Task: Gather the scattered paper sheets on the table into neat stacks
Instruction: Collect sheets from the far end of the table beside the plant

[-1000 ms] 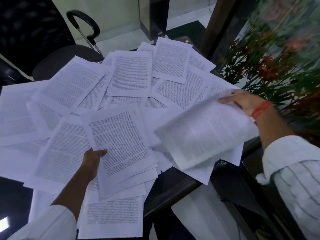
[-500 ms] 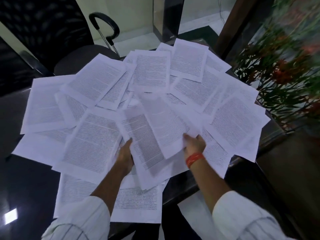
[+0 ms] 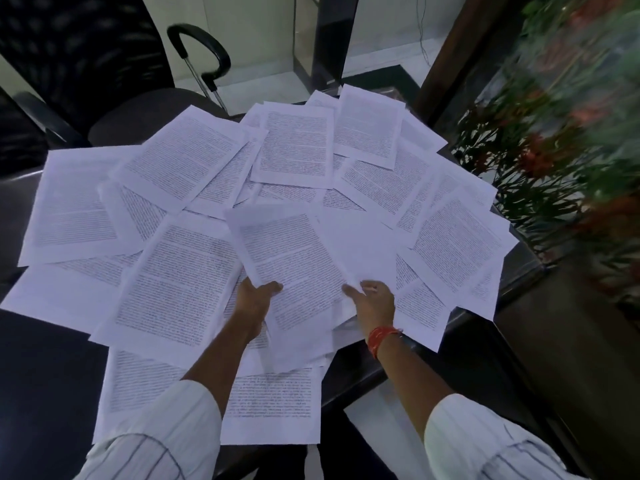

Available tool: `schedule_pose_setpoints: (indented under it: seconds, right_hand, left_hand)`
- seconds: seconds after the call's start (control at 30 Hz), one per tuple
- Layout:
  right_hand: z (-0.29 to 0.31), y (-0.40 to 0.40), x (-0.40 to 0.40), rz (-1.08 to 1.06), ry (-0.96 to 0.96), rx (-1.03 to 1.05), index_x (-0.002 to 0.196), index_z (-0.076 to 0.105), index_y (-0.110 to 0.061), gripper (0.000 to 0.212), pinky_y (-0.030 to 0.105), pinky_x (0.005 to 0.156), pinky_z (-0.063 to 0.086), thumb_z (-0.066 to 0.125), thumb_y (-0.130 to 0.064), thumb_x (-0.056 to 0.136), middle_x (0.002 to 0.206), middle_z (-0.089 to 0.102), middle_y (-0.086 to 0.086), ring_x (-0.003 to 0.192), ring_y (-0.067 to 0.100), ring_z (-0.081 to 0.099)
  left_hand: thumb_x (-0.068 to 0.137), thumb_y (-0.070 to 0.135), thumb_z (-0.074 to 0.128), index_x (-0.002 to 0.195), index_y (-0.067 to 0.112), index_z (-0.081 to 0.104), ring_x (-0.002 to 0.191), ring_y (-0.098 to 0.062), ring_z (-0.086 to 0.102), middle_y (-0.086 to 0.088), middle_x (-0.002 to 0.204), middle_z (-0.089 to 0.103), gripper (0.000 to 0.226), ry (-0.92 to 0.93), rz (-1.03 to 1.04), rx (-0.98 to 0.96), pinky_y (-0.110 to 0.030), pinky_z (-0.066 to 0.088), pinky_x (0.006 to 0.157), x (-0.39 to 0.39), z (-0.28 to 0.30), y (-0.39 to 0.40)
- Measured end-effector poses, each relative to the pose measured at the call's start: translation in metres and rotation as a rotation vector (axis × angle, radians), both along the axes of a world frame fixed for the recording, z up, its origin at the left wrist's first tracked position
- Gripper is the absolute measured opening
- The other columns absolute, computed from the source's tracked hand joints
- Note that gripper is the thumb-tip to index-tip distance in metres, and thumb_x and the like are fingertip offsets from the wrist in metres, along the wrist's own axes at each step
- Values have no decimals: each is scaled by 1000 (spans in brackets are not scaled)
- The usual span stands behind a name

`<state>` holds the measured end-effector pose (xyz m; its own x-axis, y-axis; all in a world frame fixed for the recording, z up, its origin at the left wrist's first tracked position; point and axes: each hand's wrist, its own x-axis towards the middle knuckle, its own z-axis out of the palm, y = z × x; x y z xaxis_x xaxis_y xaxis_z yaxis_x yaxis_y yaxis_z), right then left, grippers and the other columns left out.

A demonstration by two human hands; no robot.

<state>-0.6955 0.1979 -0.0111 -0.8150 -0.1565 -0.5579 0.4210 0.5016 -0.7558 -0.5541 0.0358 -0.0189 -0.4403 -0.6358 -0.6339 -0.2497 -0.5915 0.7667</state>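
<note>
Dark glossy bench (image 3: 52,368) lies under scattered white printed paper sheets (image 3: 180,271), where the left hand (image 3: 254,299) pinches one printed sheet (image 3: 294,268) and the right hand (image 3: 374,303) grips a blank-faced sheet (image 3: 360,244); overhanging near-edge pages (image 3: 273,407) could slide off if nudged.

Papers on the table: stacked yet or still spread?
Still spread: printed sheets fan across the table; left hand grips only a few.
</note>
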Motion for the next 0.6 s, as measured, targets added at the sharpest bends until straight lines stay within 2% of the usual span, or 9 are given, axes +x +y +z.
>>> schedule_pose_setpoints:
  seconds: [0.07, 0.1, 0.17, 0.2, 0.27, 0.33, 0.4, 0.5, 0.6]
  right_hand:
    - [16, -1, -21, 152, 200, 47, 131, 48, -15, 74, 33, 97, 48, 86, -34, 71, 131, 53, 3, 119, 19, 53]
    - [24, -6, -34, 212, 237, 33, 140, 40, -16, 86, 34, 102, 44, 87, -35, 70, 137, 47, 1, 125, 17, 46]
    - [45, -9, -62, 261, 176, -72, 147, 30, -18, 97, 35, 105, 41, 87, -29, 70, 140, 43, 1, 128, 15, 42]
    - [57, -11, -73, 270, 128, -140, 145, 33, -16, 91, 33, 101, 44, 87, -21, 72, 137, 47, 2, 124, 15, 48]
    - [81, -13, -90, 283, 175, -253, 127, 53, -9, 61, 31, 85, 51, 83, -5, 73, 116, 65, 6, 102, 14, 64]
    - [100, -10, -98, 271, 320, -328, 102, 64, -9, 36, 26, 74, 54, 79, 4, 72, 95, 70, 1, 85, 10, 68]
    - [107, -4, -102, 213, 394, -434, 94, 65, -10, 29, 20, 67, 53, 74, 7, 71, 86, 69, -2, 79, 9, 67]
    - [89, 11, -109, 206, 392, -558, 98, 66, 0, 26, 22, 70, 54, 66, 9, 73, 81, 71, -6, 78, 7, 69]
    - [63, 24, -124, 325, 288, -555, 111, 66, 0, 34, 33, 83, 57, 65, 6, 78, 98, 74, 0, 95, 14, 70]
  left_hand:
    - [82, -8, 70, 89, 17, 69, 89, -28, 70, -4, 90, 73, 26, 32, -74, -143, -48, 57, 88, -6, 12, -3]
    - [80, -4, 74, 88, 17, 69, 84, -25, 69, -3, 87, 73, 24, 41, -118, -204, -47, 57, 83, -8, 20, -7]
    - [68, 9, 80, 87, 17, 70, 79, -25, 68, -5, 85, 72, 23, 65, -180, -276, -40, 57, 75, -18, 42, -9]
    - [63, 15, 79, 88, 17, 70, 78, -25, 68, -6, 86, 72, 27, 81, -192, -297, -37, 57, 73, -23, 52, -10]
    - [55, 22, 81, 91, 15, 70, 79, -23, 69, -7, 90, 72, 38, 134, -213, -343, -34, 57, 72, -36, 70, -11]
    - [50, 31, 83, 94, 13, 71, 84, -23, 70, -9, 94, 73, 49, 180, -240, -419, -35, 58, 75, -49, 84, -12]
    - [51, 32, 84, 99, 16, 72, 94, -24, 71, -7, 100, 74, 52, 208, -248, -479, -38, 60, 79, -61, 91, -12]
    - [51, 27, 87, 100, 21, 71, 96, -18, 71, 2, 99, 75, 52, 217, -232, -503, -34, 61, 77, -80, 87, -4]
    - [61, 11, 92, 95, 24, 68, 83, 0, 70, 12, 86, 75, 44, 128, -199, -503, -21, 58, 67, -100, 76, 14]
